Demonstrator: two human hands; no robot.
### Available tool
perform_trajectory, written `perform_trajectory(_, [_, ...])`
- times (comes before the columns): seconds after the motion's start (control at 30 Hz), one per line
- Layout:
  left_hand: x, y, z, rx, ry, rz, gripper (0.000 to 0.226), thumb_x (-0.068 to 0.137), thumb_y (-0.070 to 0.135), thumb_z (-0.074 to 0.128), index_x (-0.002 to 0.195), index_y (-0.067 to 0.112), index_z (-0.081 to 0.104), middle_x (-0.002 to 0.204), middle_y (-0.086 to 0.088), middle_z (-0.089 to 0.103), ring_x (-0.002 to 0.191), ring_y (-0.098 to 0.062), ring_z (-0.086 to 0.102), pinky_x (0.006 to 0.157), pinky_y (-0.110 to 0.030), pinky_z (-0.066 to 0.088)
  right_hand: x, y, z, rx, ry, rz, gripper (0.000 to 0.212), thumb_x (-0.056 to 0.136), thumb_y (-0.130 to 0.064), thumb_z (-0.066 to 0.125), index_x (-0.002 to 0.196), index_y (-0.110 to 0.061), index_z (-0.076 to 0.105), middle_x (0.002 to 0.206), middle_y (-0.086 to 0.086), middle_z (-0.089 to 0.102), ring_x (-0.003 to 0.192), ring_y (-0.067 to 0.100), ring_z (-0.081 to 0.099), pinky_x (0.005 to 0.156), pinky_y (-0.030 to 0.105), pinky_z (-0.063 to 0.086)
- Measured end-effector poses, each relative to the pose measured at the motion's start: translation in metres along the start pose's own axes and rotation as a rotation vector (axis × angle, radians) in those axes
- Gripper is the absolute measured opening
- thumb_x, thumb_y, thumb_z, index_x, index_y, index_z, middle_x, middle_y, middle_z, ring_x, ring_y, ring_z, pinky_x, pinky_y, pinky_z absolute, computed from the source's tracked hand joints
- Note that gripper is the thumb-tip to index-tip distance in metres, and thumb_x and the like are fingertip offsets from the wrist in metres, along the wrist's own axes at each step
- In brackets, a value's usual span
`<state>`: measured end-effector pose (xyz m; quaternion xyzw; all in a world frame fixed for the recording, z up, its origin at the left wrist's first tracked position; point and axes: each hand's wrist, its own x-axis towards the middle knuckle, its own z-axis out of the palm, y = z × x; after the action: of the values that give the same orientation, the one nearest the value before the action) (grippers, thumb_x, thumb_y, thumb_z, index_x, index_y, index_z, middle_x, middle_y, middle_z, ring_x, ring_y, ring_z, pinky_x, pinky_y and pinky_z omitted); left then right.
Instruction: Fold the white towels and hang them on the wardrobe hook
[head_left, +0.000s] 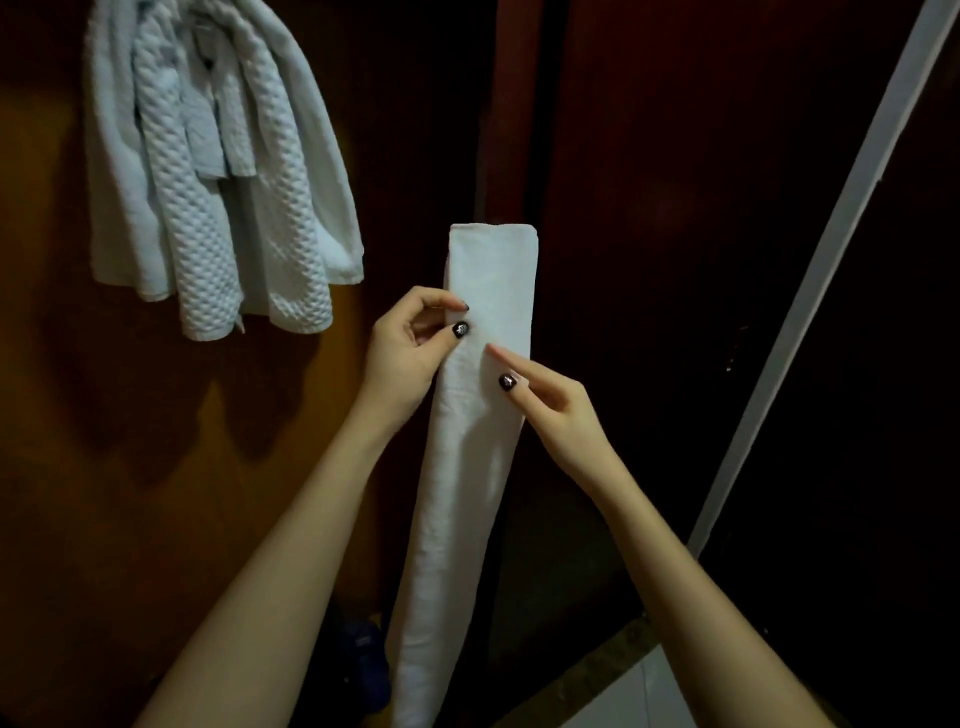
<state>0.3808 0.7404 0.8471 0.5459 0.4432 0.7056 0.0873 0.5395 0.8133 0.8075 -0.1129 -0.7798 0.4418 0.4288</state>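
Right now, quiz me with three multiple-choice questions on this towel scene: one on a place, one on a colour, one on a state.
1. Where do the hung towels sit relative to the folded towel?
A) lower right B) upper left C) directly below
2. What colour is the folded towel?
A) white B) red C) black
3. What is the left hand doing?
A) hanging free B) gripping the hung towels C) pinching the folded towel's edge

Answers: B, they hang at the picture's upper left; A, the long strip is plain white; C, it nips the strip's left edge.
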Motion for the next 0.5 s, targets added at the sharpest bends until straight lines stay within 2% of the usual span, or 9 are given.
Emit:
perform_trajectory(0.07, [0.01, 0.003, 0.008, -0.001, -0.005, 0.02, 0.03, 0.084, -0.014, 0.059, 0.091, 0.016, 0.059, 0.09, 0.004, 0.063, 0.088, 0.004, 0.063, 0.08, -0.014, 0.048, 0.009, 0.0, -0.005, 0.014, 0.067, -0.046, 0.036, 0.097, -0.011, 0.056, 0.125, -0.034, 0.058, 0.124, -0.023, 0.061, 0.126, 0.0, 0.051, 0.105, 0.022, 0.043])
perform_trajectory(0.2, [0.022, 0.005, 0.021, -0.007, 0.007, 0.059, 0.032, 0.085, -0.011, 0.06, 0.097, 0.019, 0.059, 0.09, 0.013, 0.067, 0.092, -0.003, 0.065, 0.08, -0.019, 0.05, 0.036, -0.011, -0.021, 0.054, 0.127, -0.125, 0.038, 0.097, -0.008, 0.057, 0.128, -0.028, 0.057, 0.129, -0.015, 0.06, 0.127, 0.003, 0.051, 0.106, 0.026, 0.043])
perform_trajectory(0.27, [0.024, 0.003, 0.026, 0.007, 0.016, 0.048, 0.032, 0.085, -0.007, 0.062, 0.102, 0.02, 0.057, 0.093, 0.009, 0.07, 0.094, -0.009, 0.068, 0.078, -0.022, 0.053, 0.049, -0.018, -0.028, 0.07, 0.136, -0.136, 0.034, 0.095, -0.008, 0.059, 0.123, -0.026, 0.063, 0.126, -0.009, 0.064, 0.124, 0.007, 0.055, 0.104, 0.032, 0.045])
perform_trajectory(0.33, [0.026, 0.001, 0.03, -0.031, 0.033, 0.017, 0.035, 0.086, -0.001, 0.064, 0.108, 0.025, 0.053, 0.097, -0.004, 0.072, 0.093, -0.018, 0.07, 0.075, -0.029, 0.056, 0.063, -0.024, -0.036, 0.088, 0.135, -0.147, 0.032, 0.092, -0.006, 0.061, 0.113, -0.029, 0.068, 0.117, -0.011, 0.069, 0.118, 0.008, 0.06, 0.099, 0.03, 0.049])
perform_trajectory(0.4, [0.031, 0.0, 0.034, -0.056, 0.074, 0.003, 0.039, 0.085, 0.005, 0.066, 0.11, 0.03, 0.05, 0.099, -0.008, 0.072, 0.092, -0.021, 0.07, 0.076, -0.033, 0.057, 0.075, -0.028, -0.042, 0.075, 0.153, -0.158, 0.034, 0.088, 0.0, 0.06, 0.106, -0.026, 0.072, 0.104, -0.016, 0.072, 0.109, 0.004, 0.064, 0.09, 0.021, 0.05])
perform_trajectory(0.5, [0.032, -0.007, 0.041, -0.007, 0.205, 0.043, 0.045, 0.082, 0.008, 0.071, 0.108, 0.036, 0.047, 0.099, 0.0, 0.067, 0.089, -0.007, 0.067, 0.077, -0.02, 0.051, 0.09, -0.029, -0.049, 0.061, 0.239, -0.153, 0.036, 0.082, 0.008, 0.058, 0.103, -0.017, 0.073, 0.098, -0.013, 0.073, 0.103, 0.003, 0.066, 0.089, 0.019, 0.05])
